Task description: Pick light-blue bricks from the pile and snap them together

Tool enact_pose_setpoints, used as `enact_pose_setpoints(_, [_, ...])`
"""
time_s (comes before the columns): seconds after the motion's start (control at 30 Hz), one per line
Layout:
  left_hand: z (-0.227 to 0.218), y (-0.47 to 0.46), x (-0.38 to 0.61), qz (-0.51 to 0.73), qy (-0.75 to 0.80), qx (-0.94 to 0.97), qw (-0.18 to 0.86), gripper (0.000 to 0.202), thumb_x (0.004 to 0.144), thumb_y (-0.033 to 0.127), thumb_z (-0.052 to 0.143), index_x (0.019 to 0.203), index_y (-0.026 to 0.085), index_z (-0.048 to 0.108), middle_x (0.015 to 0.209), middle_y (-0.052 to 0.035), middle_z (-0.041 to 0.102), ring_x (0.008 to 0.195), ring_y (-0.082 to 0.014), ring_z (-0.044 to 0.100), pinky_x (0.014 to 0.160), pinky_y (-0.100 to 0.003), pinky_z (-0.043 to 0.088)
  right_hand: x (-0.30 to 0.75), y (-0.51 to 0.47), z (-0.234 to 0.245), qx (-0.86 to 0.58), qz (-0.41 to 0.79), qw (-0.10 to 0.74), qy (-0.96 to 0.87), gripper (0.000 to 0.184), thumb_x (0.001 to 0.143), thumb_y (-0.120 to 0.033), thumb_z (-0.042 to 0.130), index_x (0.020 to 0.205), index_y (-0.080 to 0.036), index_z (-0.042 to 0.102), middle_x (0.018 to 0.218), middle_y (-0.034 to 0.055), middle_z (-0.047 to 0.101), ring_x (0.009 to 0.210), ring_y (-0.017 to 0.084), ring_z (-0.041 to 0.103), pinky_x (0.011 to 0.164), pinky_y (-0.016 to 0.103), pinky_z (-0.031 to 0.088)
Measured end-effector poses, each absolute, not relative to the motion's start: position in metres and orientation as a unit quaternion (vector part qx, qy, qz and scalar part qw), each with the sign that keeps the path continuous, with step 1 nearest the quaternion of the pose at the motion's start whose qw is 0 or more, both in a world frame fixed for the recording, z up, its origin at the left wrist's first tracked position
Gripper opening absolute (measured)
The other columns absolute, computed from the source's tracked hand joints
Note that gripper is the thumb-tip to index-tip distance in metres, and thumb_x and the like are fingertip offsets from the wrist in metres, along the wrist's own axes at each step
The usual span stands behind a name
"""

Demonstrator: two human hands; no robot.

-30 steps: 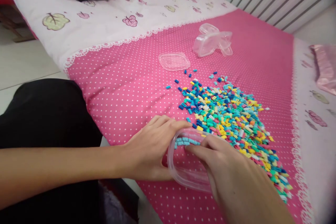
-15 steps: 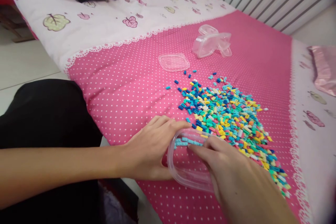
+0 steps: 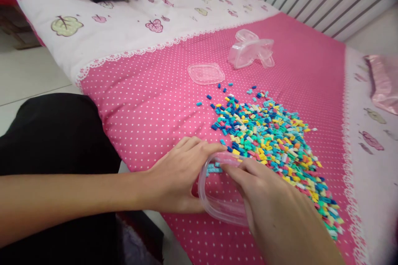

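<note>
Left hand (image 3: 177, 174) clasps the clear plastic tub (image 3: 214, 212) at the near edge of the pink dotted bedspread (image 3: 139, 103); it is best held steady. Right hand (image 3: 273, 203) reaches inside over small turquoise beads (image 3: 213, 169), grip unclear; work low, beside the multicoloured bead pile (image 3: 273, 140).

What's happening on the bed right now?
A person's left hand braces a clear plastic container on the pink dotted bedspread. The right hand has fingertips at its mouth, by some light-blue pieces inside. A pile of small multicoloured pieces lies just beyond, a clear lid farther back.
</note>
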State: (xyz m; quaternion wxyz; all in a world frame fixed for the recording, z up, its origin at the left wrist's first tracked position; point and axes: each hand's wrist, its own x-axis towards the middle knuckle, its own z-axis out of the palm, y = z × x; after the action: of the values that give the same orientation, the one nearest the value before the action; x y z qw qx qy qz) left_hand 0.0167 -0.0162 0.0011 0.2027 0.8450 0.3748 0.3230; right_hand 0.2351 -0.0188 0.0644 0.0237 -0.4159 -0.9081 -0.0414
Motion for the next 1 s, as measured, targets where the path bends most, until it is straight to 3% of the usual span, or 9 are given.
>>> enact_pose_setpoints(0.4, [0.0009,-0.0153,0.0163,0.323,0.37,0.847,0.203,0.081,0.079,0.06,0.079,0.139,0.022,0.039,0.125,-0.0129,0.065,0.102,-0.0297,0.063,0.089,-0.046,0.052,0.2338,-0.0223,0.066,-0.424,-0.029,0.013,-0.905,0.054,0.084,-0.004,0.045,0.128,-0.026,0.069,0.116,0.0078,0.078,0.081,0.022,0.077,0.056,0.029,0.061])
enact_pose_setpoints(1.0, [0.0014,-0.0158,0.0166,0.32,0.37,0.846,0.21,0.083,0.078,0.059,0.078,0.14,0.024,0.036,0.128,-0.013,0.064,0.103,-0.031,0.062,0.09,-0.049,0.052,0.2321,-0.0237,0.0688,-0.42,-0.033,0.008,-0.907,0.054,0.084,-0.004,0.046,0.129,-0.026,0.067,0.112,0.0072,0.078,0.084,0.023,0.078,0.062,0.031,0.063])
